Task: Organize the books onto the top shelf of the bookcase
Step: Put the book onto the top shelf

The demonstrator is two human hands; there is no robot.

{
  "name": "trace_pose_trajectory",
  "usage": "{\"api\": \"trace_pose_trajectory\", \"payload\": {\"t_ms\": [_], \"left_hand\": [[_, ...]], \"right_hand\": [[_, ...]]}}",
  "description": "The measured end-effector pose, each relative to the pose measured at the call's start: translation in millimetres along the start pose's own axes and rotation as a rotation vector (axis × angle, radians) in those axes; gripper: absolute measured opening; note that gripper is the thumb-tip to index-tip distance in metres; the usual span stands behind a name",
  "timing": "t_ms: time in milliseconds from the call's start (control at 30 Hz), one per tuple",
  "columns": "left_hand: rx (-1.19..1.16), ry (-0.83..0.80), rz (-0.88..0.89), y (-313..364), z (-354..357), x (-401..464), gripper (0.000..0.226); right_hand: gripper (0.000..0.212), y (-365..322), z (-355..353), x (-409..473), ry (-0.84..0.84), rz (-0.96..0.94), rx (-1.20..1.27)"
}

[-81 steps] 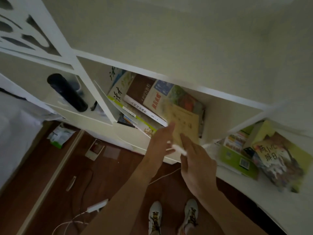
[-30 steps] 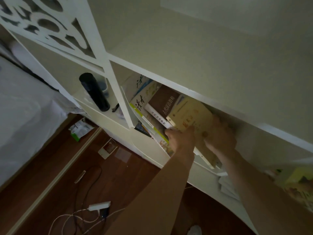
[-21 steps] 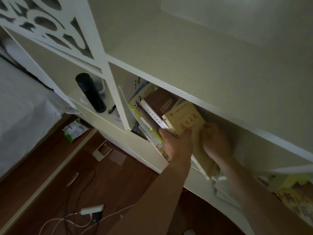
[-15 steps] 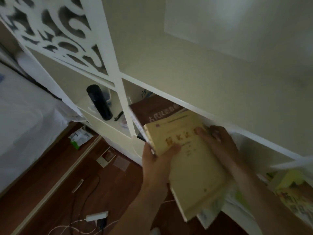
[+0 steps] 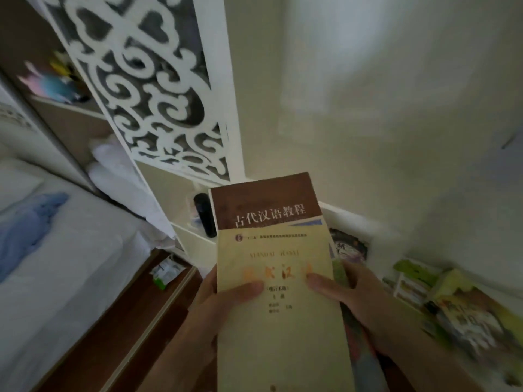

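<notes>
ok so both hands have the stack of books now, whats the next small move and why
Probably lift the stack toward the top shelf: the left hand and right hand each grip a side, thumbs on the yellow cover, and it is clear of the lower cubby.

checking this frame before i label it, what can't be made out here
Head view only:
- Stack of books: lower end cut off by the bottom edge; the books beneath are covered by the yellow top book, so their count is unclear.
- Left hand and right hand: fingers hidden behind the stack.
- Black bottle: partly behind the brown book.
- Books on the right: motion-blurred, titles unreadable.
</notes>
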State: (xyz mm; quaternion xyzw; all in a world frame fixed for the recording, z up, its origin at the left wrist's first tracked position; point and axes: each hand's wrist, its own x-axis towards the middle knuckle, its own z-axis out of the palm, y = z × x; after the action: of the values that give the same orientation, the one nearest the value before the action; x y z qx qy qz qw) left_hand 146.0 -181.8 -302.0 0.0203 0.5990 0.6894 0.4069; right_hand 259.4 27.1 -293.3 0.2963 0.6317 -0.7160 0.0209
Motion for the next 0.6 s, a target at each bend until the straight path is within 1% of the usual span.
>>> {"api": "trace_pose_trajectory", "payload": {"t_ms": [67,100,133,200,233,267,333,400,433,500,600], "left_hand": [[0.043,-0.064,0.055,15,2,-15,0.049],[0.079,-0.108,0.093,27,8,-18,0.048],[0.135,-0.192,0.135,41,15,-20,0.053],[0.29,-0.325,0.274,71,43,-19,0.077],[0.323,-0.339,0.357,85,61,-25,0.084],[0.339,-0.342,0.446,98,77,-29,0.083],[0.357,-0.322,0.619,123,118,-44,0.067],[0.369,-0.406,0.755,151,167,-60,0.05],[0.38,-0.431,0.814,166,192,-64,0.047],[0.342,-0.503,0.929,200,242,-63,0.042],[0.34,-0.666,1.053,258,320,-65,0.041]], "right_hand": [[0.049,-14,1,-35,0.08,-0.145,0.02],[0.053,-19,-1,-50,0.11,-0.219,0.021],[0.058,-25,-4,-64,0.144,-0.291,0.009],[0.065,-40,-19,-88,0.202,-0.445,-0.027],[0.066,-49,-29,-100,0.226,-0.502,-0.007],[0.067,-60,-39,-113,0.252,-0.534,0.035],[0.063,-86,-57,-137,0.303,-0.612,0.109],[0.05,-117,-79,-160,0.419,-0.769,0.092],[0.048,-133,-91,-172,0.481,-0.846,0.067],[0.05,-170,-121,-195,0.608,-0.994,0.009],[0.056,-227,-173,-225,0.763,-1.218,-0.056]]}}
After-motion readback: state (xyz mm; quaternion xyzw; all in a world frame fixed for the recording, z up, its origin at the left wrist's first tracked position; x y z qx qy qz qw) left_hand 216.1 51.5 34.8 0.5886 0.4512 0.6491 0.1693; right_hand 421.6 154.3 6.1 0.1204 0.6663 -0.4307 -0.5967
